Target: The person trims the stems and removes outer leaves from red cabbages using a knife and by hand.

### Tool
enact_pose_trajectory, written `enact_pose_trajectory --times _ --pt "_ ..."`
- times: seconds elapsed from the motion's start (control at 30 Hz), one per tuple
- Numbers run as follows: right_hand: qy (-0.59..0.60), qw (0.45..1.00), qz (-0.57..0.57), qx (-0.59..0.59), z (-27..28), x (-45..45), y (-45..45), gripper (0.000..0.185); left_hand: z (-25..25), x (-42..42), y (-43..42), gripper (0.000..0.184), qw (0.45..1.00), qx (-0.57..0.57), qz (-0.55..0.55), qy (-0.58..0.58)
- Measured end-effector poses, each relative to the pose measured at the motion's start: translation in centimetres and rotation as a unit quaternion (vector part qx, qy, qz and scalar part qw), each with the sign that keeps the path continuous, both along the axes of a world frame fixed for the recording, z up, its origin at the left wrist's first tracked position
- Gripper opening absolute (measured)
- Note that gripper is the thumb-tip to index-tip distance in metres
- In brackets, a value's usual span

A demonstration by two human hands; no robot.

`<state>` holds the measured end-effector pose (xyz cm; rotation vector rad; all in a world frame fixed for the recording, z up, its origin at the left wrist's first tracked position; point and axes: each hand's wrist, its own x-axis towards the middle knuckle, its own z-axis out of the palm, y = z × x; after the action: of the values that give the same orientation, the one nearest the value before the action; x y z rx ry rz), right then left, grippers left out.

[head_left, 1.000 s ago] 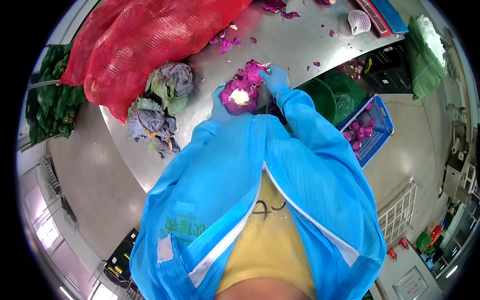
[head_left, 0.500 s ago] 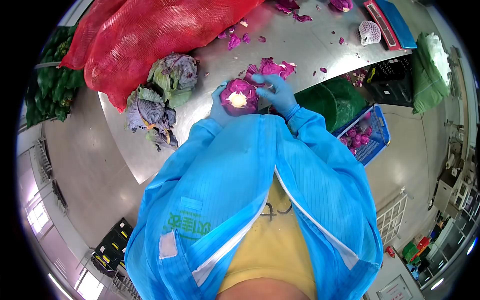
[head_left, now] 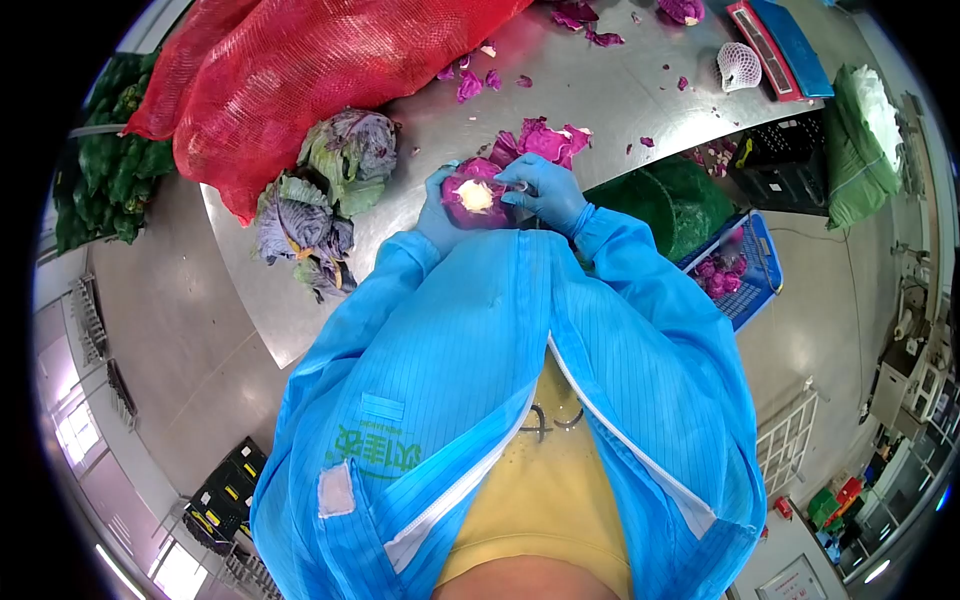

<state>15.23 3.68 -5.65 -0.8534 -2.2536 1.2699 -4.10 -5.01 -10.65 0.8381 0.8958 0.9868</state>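
Note:
A red cabbage [head_left: 463, 205] with its pale cut stem end facing up sits close to my jacket front. Wrapped round its left side is my left hand [head_left: 434, 214], in a blue glove. My right hand [head_left: 552, 194], gloved too, has its fingers bent together at the cabbage's right edge; a thin light edge shows by the fingertips, but what they pinch is unclear. Just beyond the cabbage lie loose purple leaves [head_left: 547, 141]. Two untrimmed cabbages with greyish outer leaves, a far one [head_left: 352, 158] and a near one [head_left: 297, 222], rest to the left.
A big red mesh sack [head_left: 300, 90] covers the far left of the metal table [head_left: 640, 80]. Right of me are a green sack [head_left: 675, 210], a blue basket [head_left: 765, 265] holding purple cabbage pieces, and a black crate [head_left: 785, 165]. A white foam net [head_left: 739, 66] lies far right.
My right hand has closed from spread fingers to a pinch and come against the cabbage's right edge. The left hand still holds the cabbage in nearly the same place.

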Motion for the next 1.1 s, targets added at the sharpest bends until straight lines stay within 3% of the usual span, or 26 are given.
enact_pose_trajectory --times 0.07,0.13,0.3,0.37,0.43,0.67,0.73,0.87,0.93,1.0,1.07,1.1 --pt "-0.007 1.0 0.003 -0.011 -0.2 0.0 0.8 0.025 1.3 0.0 -0.3 0.062 0.974 0.109 -0.018 0.196" --pt "0.038 0.998 0.048 -0.022 -0.7 0.0 1.6 0.022 1.6 0.1 -0.6 0.066 0.936 0.183 -0.019 0.3" --pt "0.043 0.996 0.047 -0.063 -0.8 0.4 1.9 0.024 0.4 0.1 -0.7 0.087 0.966 0.173 0.069 0.18" --pt "0.052 0.995 0.049 -0.075 -0.9 0.5 2.0 0.026 -0.4 0.0 -0.8 0.092 0.962 0.173 0.088 0.192" --pt "0.068 0.983 0.071 -0.158 -1.0 0.6 2.2 0.027 -0.7 -0.1 -0.6 0.097 0.958 0.171 0.105 0.203" --pt "0.022 0.979 0.087 -0.184 -0.5 0.5 2.9 0.027 -1.7 -1.2 0.1 0.108 0.934 0.2 0.064 0.289" --pt "0.005 0.991 0.093 -0.1 -0.2 0.5 2.7 0.025 -1.6 -1.1 0.0 0.108 0.927 0.202 0.057 0.311" --pt "-0.019 0.995 0.09 0.033 0.9 1.0 1.3 0.022 -0.4 -0.3 -0.2 0.108 0.965 0.151 0.075 0.2" --pt "0.003 0.999 0.03 0.026 1.4 1.7 0.0 0.02 0.0 -0.1 -0.1 0.108 0.979 0.107 0.087 0.152" --pt "0.043 0.998 0.01 0.036 0.2 2.8 -0.5 0.02 0.1 -0.4 -0.1 0.107 0.952 0.118 0.128 0.253" --pt "0.137 0.98 -0.124 -0.075 -2.1 4.0 -0.3 0.02 -0.4 -0.4 0.2 0.108 0.943 0.137 0.127 0.274" --pt "0.101 0.984 -0.124 -0.079 -2.2 4.4 0.0 0.022 -0.3 -0.5 0.2 0.108 0.949 0.128 0.135 0.254"
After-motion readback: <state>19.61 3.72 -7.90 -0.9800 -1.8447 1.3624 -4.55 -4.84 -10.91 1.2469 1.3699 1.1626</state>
